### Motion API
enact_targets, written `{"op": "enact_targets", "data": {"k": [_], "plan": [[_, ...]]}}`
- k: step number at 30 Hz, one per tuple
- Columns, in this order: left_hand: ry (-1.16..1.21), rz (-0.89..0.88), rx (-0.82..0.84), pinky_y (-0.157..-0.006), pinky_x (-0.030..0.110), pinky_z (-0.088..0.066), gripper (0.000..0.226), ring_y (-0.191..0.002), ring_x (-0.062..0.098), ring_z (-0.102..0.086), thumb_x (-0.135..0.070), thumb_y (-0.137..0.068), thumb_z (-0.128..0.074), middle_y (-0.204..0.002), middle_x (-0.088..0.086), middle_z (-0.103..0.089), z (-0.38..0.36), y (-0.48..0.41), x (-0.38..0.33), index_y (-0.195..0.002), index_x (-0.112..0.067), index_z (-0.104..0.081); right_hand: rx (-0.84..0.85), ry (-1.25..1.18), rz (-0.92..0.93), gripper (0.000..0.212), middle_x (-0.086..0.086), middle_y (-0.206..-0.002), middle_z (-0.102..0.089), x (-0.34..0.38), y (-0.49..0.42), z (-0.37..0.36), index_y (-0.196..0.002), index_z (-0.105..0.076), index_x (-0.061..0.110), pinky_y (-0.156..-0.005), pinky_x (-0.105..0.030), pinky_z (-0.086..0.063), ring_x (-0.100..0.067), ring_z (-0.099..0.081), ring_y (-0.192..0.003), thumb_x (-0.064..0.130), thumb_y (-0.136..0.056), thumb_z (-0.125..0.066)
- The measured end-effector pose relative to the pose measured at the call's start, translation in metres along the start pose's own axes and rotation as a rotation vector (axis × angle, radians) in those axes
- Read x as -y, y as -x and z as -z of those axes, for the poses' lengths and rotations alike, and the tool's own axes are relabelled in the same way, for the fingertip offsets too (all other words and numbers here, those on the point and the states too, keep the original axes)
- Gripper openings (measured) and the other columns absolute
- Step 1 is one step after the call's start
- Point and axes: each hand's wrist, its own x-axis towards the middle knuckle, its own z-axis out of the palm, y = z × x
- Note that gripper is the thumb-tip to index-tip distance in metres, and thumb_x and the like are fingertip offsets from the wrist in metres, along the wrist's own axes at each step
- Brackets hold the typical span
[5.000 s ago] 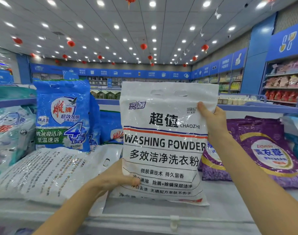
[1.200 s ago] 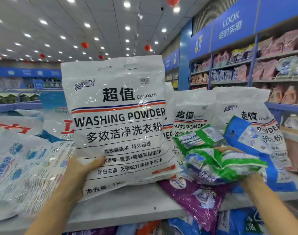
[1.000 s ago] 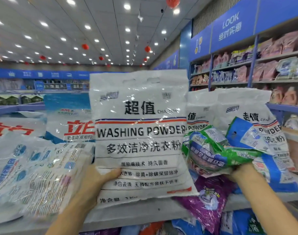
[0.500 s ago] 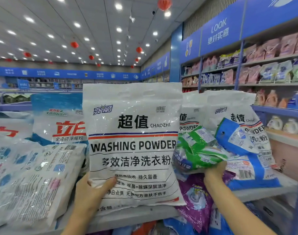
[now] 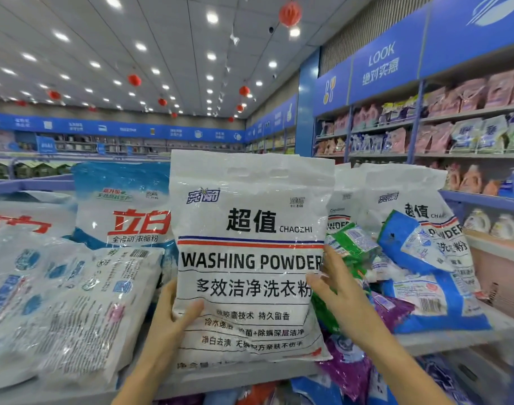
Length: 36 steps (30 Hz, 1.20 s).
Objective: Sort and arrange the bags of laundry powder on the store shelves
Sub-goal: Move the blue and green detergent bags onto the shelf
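A white bag of washing powder [image 5: 249, 258] is held upright between both hands at the front of the shelf [image 5: 249, 375]. The left hand [image 5: 173, 320] grips its lower left corner, thumb on the front. The right hand [image 5: 337, 290] grasps its right edge. Just right of the right hand lie a green bag [image 5: 352, 244] and a blue bag [image 5: 404, 252]. Left of the left hand, a pale bag [image 5: 89, 302] lies flat.

you are in a shop, a big self-service store. along the right wall the wall shelves [image 5: 454, 114] carry rows of packed goods, and blue signs [image 5: 384, 65] hang above them, one with the word "look". the front shelf [image 5: 235, 375] holds many bags of washing powder [image 5: 249, 258] of different brands. on the ceiling there are rows of round lights [image 5: 211, 17] and red lanterns [image 5: 290, 13].
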Motion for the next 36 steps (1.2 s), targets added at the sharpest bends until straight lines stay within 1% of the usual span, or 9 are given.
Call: {"op": "enact_targets", "data": {"k": [3, 7, 11, 15, 17, 20, 25, 31, 36], "plan": [[0.061, -0.047, -0.060, -0.077, 0.038, -0.056, 0.032, -0.097, 0.027, -0.070, -0.057, -0.085, -0.055, -0.111, 0.002, -0.071, -0.003, -0.012, -0.023, -0.111, -0.042, -0.064, 0.028, -0.080, -0.017, 0.080, 0.040, -0.139, -0.023, 0.003, -0.031, -0.020, -0.144, -0.013, 0.040, -0.102, -0.002, -0.022, 0.026, -0.026, -0.122, 0.068, -0.075, -0.041], [0.056, 0.007, -0.064, -0.084, 0.039, -0.056, 0.023, -0.097, 0.015, -0.069, -0.047, -0.087, -0.045, -0.106, -0.006, -0.073, -0.016, -0.017, -0.039, -0.094, -0.049, -0.067, -0.132, -0.472, -0.302, 0.083, 0.015, -0.144, -0.031, -0.017, -0.063, -0.035, -0.151, -0.013, 0.026, -0.113, -0.036, -0.025, -0.007, -0.030, -0.133, 0.049, -0.084, -0.058], [0.038, 0.018, -0.055, -0.065, 0.027, -0.055, 0.025, -0.072, 0.004, -0.069, -0.032, -0.094, -0.049, -0.075, -0.015, -0.073, -0.019, -0.024, -0.046, -0.081, -0.045, -0.067, -0.116, -0.532, -0.364, 0.050, 0.011, -0.093, -0.073, -0.027, -0.085, -0.046, -0.125, -0.048, 0.014, -0.068, -0.016, -0.055, -0.001, -0.068, -0.082, 0.034, -0.082, -0.064], [-0.029, 0.073, -0.044, -0.053, 0.009, -0.045, 0.008, -0.060, -0.008, -0.061, -0.038, -0.093, -0.050, -0.066, -0.020, -0.065, -0.019, -0.039, -0.047, -0.088, -0.036, -0.057, -0.058, -0.522, -0.436, 0.069, -0.012, -0.128, -0.059, -0.022, -0.105, -0.054, -0.134, -0.048, 0.007, -0.105, -0.042, -0.041, -0.026, -0.057, -0.116, 0.053, -0.082, -0.056], [-0.115, 0.081, -0.062, -0.069, 0.018, -0.053, 0.029, -0.077, -0.004, -0.066, -0.054, -0.089, -0.046, -0.081, -0.017, -0.071, -0.008, -0.054, -0.041, -0.102, -0.034, -0.061, -0.095, -0.441, -0.447, 0.074, -0.011, -0.129, -0.057, -0.026, -0.110, -0.065, -0.132, -0.049, 0.005, -0.106, -0.036, -0.036, -0.026, -0.052, -0.121, 0.062, -0.086, -0.045], [-0.218, 0.068, -0.065, -0.099, 0.053, -0.044, 0.070, -0.113, 0.027, -0.060, -0.074, -0.083, -0.038, -0.120, 0.003, -0.066, 0.010, -0.067, -0.022, -0.128, -0.024, -0.057, -0.301, -0.270, -0.363, 0.068, -0.007, -0.103, -0.065, -0.029, -0.110, -0.084, -0.111, -0.060, 0.005, -0.082, -0.024, -0.040, -0.019, -0.056, -0.095, 0.064, -0.087, -0.036], [-0.539, -0.082, -0.183, -0.091, 0.033, -0.037, 0.062, -0.112, 0.012, -0.049, -0.072, -0.086, -0.024, -0.109, -0.023, -0.052, 0.010, -0.049, -0.012, -0.128, -0.034, -0.049, -0.376, 0.028, -0.221, 0.053, 0.002, -0.053, -0.041, -0.029, -0.103, -0.080, -0.054, -0.037, 0.017, -0.051, -0.028, -0.028, -0.015, -0.038, -0.050, 0.059, -0.086, -0.030], [-0.657, -0.471, -0.420, -0.110, 0.031, -0.029, 0.043, -0.134, 0.009, -0.035, -0.043, -0.097, -0.041, -0.140, -0.017, -0.038, -0.001, -0.002, -0.023, -0.138, -0.038, -0.031, -0.548, -0.033, 0.031, 0.036, 0.013, -0.121, -0.055, -0.008, -0.061, -0.054, -0.123, -0.051, 0.024, -0.095, -0.029, -0.041, -0.007, -0.051, -0.113, 0.044, -0.096, -0.040], [-1.212, -0.750, -0.098, -0.112, 0.051, -0.019, 0.059, -0.142, 0.024, -0.025, -0.058, -0.096, -0.020, -0.153, 0.011, -0.032, -0.031, 0.017, -0.001, -0.140, -0.022, -0.036, -0.302, 0.554, 0.342, 0.056, -0.007, -0.151, -0.034, -0.009, 0.000, -0.093, -0.140, -0.040, 0.027, -0.110, -0.049, -0.028, -0.025, -0.031, -0.139, 0.055, -0.096, -0.022]]}}
